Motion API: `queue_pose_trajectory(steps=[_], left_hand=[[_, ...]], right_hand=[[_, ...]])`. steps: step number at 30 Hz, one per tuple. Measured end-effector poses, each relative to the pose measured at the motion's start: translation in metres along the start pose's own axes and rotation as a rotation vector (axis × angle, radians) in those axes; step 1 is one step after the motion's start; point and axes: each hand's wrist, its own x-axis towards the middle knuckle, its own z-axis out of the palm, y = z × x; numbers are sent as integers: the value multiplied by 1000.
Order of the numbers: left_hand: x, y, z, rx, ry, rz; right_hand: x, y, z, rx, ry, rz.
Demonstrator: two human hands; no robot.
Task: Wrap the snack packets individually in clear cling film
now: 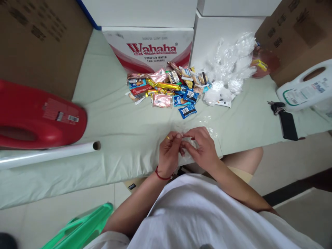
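Note:
Close to the front edge of the cloth-covered table, my left hand [169, 151] and my right hand [204, 147] meet with their fingertips almost touching. Each hand is closed in a pinch on a thin clear plastic bag [211, 130], which spreads on the cloth behind and below the fingers. Its edge between the fingertips is too fine to make out. Beyond the hands lies a heap of wrapped snacks [162, 100] in blue, yellow, pink and red packets. To the right of that heap is a pile of crumpled clear plastic bags [228, 69].
A white-and-red Wahaha carton [153, 41] stands behind the snacks. At left are a red jug [64, 116] and a white roll [52, 154]. A white jug [306, 84], keys [277, 108] and a black phone [288, 125] are at right. A green bag [85, 224] is below the table.

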Motion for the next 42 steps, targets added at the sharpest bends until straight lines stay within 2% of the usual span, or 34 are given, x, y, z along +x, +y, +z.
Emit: queue_pose_trajectory(steps=[3,6,8,10,13,17,20,24,26,28,31,33,37,39,42], left_hand=[[0,-3,0,14,25,15],[1,-4,-1,30,48,3],[2,-6,-4,35,73,2],[4,-8,-8,53,111,-2],[7,-12,-19,182,135,-25],[9,-10,-34,479,87,-1],[13,1,-35,677,69,151],[26,10,-14,962,-49,402],[35,6,0,1066,-128,345],[41,-3,9,1095,-240,140],[45,-17,14,971,-420,-155],[43,-24,15,834,-458,-241],[34,-33,23,674,-365,-241],[29,-36,29,737,-330,-208],[26,-40,37,885,-353,-179]], right_hand=[[0,12,-2,70,38,68],[-2,21,-5,274,84,231],[-4,26,-7,366,145,319],[-7,31,-10,397,238,351],[-13,40,-17,374,314,332],[-26,50,-27,325,177,208],[-35,54,-32,285,75,118],[-45,61,-35,228,37,90],[-49,65,-36,229,50,98],[-53,68,-36,233,87,125],[-60,75,-38,233,191,184],[-66,81,-39,250,275,241],[-80,93,-44,301,382,356],[-85,95,-47,313,388,383],[-87,94,-49,323,391,395]])
